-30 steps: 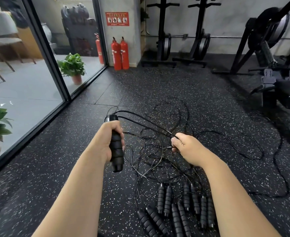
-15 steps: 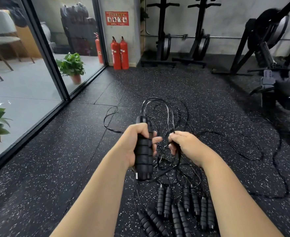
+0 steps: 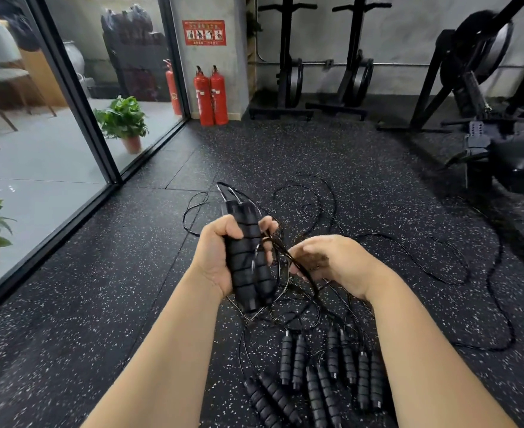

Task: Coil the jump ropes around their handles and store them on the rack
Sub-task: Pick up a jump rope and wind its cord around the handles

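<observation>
Black ribbed foam handles [image 3: 248, 257], now paired, are gripped upright by left hand [image 3: 220, 257]; thin black cord [image 3: 288, 257], pinched by right hand [image 3: 331, 264], has been brought alongside. Coiling likely just starting; rack not visible.

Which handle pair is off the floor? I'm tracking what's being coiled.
The handle pair gripped upright in the left hand; the other handles lie on the floor.
</observation>
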Available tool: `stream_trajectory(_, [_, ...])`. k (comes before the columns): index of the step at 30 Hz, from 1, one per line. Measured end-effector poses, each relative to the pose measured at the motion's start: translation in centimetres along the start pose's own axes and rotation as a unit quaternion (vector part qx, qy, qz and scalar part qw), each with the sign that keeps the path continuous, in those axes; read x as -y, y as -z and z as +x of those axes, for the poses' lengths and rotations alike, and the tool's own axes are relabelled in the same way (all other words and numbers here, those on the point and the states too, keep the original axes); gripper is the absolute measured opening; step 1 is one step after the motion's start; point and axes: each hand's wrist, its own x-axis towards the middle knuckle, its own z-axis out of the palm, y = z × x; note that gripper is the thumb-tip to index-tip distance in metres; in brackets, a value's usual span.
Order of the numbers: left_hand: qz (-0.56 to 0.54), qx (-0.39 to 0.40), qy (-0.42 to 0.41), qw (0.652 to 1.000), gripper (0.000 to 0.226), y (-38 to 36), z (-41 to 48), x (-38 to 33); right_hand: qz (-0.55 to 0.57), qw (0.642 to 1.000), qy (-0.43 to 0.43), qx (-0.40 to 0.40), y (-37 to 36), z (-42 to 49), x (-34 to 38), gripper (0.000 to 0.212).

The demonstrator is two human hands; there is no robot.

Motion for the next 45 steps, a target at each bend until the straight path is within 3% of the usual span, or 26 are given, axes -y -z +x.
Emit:
stream_trajectory(6, [-0.048,0.019,-0.014,0.999,0.067,1.2,-0.1,-0.6,-0.111,0.993,0.010,0.036,0.7,-0.4,-0.6,0.015])
stream_trajectory(11, [-0.012,-0.054,-0.023,0.998,0.049,0.2,0.0,-0.3,-0.229,0.973,0.019,-0.011,0.9,0.0,-1.3,0.008])
stream_trajectory(17, [-0.051,-0.084,-0.037,0.994,0.044,-0.8,0.4,0.1,-0.427,0.894,0.019,-0.134,0.1,0.2,-1.7,0.018])
stream_trajectory(21, [-0.067,-0.088,-0.059,0.992,0.043,-1.3,0.2,0.0,-0.459,0.872,0.013,-0.172,-0.3,0.1,-1.7,0.015])
stream_trajectory(24, [-0.109,-0.063,-0.131,0.983,0.048,-0.6,-0.3,-1.3,-0.458,0.859,0.005,-0.230,0.7,-0.1,-2.3,0.019])
stream_trajectory(29, [-0.143,-0.021,-0.155,0.977,0.074,0.5,-0.8,-2.5,-0.370,0.899,0.047,-0.232,0.8,-0.5,-2.2,0.019])
stream_trajectory(33, [-0.148,-0.025,-0.128,0.980,0.056,-0.5,-0.6,-1.9,-0.303,0.922,0.113,-0.214,-0.9,0.1,-1.6,0.002])
stream_trajectory(35, [-0.151,-0.036,-0.117,0.981,0.046,-0.9,-0.5,-1.6,-0.302,0.922,0.127,-0.207,-1.9,0.6,-1.5,0.008])
stream_trajectory(39, [-0.159,-0.035,-0.102,0.981,0.046,-1.6,-0.2,-0.8,-0.337,0.904,0.146,-0.219,-3.5,1.2,-1.4,0.014])
stream_trajectory(42, [-0.156,-0.042,-0.100,0.982,0.043,-1.8,-0.2,-0.8,-0.400,0.875,0.106,-0.252,-3.6,1.3,-1.4,0.041])
stream_trajectory(45, [-0.152,-0.062,-0.104,0.981,0.043,-1.8,-0.1,-0.8,-0.436,0.859,0.078,-0.256,-3.7,1.0,-1.2,0.044])
